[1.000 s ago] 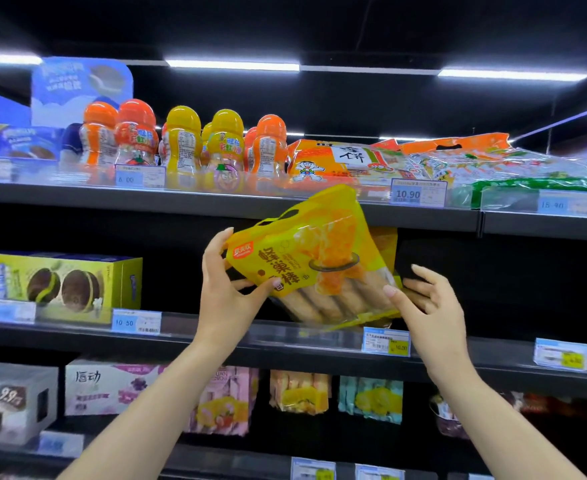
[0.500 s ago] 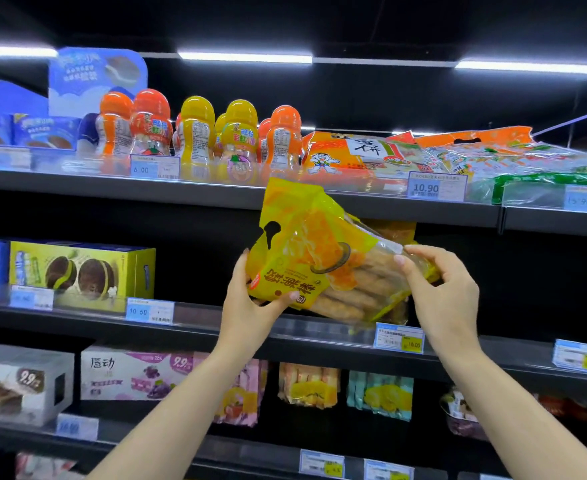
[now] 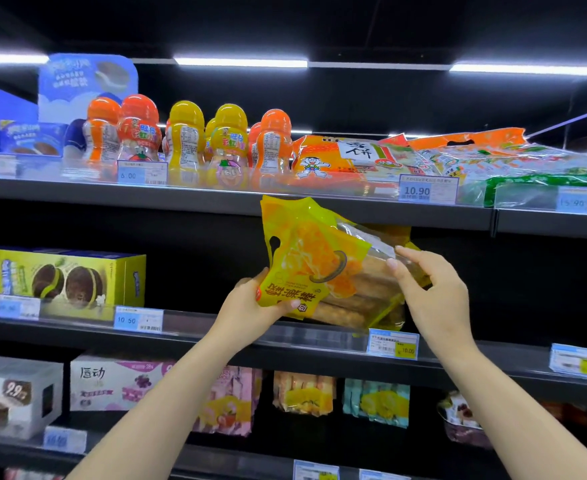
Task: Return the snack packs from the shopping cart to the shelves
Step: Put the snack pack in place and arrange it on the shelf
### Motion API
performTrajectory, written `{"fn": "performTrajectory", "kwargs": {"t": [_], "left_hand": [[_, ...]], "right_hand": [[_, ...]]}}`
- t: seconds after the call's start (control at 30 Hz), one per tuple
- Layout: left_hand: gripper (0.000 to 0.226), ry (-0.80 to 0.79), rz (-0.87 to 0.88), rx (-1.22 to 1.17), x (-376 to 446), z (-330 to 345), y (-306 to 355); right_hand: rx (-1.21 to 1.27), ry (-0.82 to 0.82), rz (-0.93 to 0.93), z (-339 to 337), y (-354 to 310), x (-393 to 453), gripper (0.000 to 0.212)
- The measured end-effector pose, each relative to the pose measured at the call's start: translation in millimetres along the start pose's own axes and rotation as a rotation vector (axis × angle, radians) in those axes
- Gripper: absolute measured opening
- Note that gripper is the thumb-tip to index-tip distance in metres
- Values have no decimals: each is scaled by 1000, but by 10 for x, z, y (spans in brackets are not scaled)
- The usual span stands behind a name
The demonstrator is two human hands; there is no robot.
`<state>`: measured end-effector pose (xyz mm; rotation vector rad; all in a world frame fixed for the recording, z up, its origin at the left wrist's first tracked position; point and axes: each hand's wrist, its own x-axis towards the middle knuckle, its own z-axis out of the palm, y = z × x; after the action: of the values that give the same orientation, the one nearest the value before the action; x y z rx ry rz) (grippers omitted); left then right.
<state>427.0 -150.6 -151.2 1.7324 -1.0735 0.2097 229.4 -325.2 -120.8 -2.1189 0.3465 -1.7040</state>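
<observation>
Two bare hands are raised toward a dark store shelving unit, and between them a yellow plastic snack pack with a clear window showing long brown biscuit sticks (image 3: 323, 268) is held tilted over the front edge of the middle shelf (image 3: 198, 332), just below the upper shelf (image 3: 216, 199). The pack's lower corner, printed with red characters, is gripped by the left hand (image 3: 250, 306), thumb laid across the front and fingers curled behind. The clear end, at about three o'clock of the pack, is pinched by the fingertips of the right hand (image 3: 430, 292). Another yellow pack is partly seen behind it on the same shelf, and a yellow-marked price tag (image 3: 392, 344) is clipped to the rail at about five o'clock of the held pack. A yellow-green cardboard box printed with chocolate pies (image 3: 70, 278) is set well apart at nine o'clock on the middle shelf. Orange and yellow plastic bottles (image 3: 188, 143) are lined up on the upper shelf at eleven o'clock, and flat orange cracker bags (image 3: 351, 157) are stacked at twelve o'clock. Pastel snack packs are hung below the middle shelf.
</observation>
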Motion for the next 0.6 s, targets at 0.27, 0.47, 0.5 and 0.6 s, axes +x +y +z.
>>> {"fn": "performTrajectory", "kwargs": {"t": [0.27, 0.47, 0.5, 0.6], "left_hand": [[82, 84, 46, -110, -64, 120, -80], [55, 40, 42, 83, 11, 56, -78], [54, 35, 39, 118, 8, 42, -84], [52, 3, 19, 199, -1, 11, -142]], "right_hand": [[-80, -31, -29, 19, 66, 37, 52], [-186, -58, -33, 103, 88, 109, 45], [-207, -66, -41, 120, 84, 115, 45], [-254, -84, -69, 175, 63, 124, 47]]}}
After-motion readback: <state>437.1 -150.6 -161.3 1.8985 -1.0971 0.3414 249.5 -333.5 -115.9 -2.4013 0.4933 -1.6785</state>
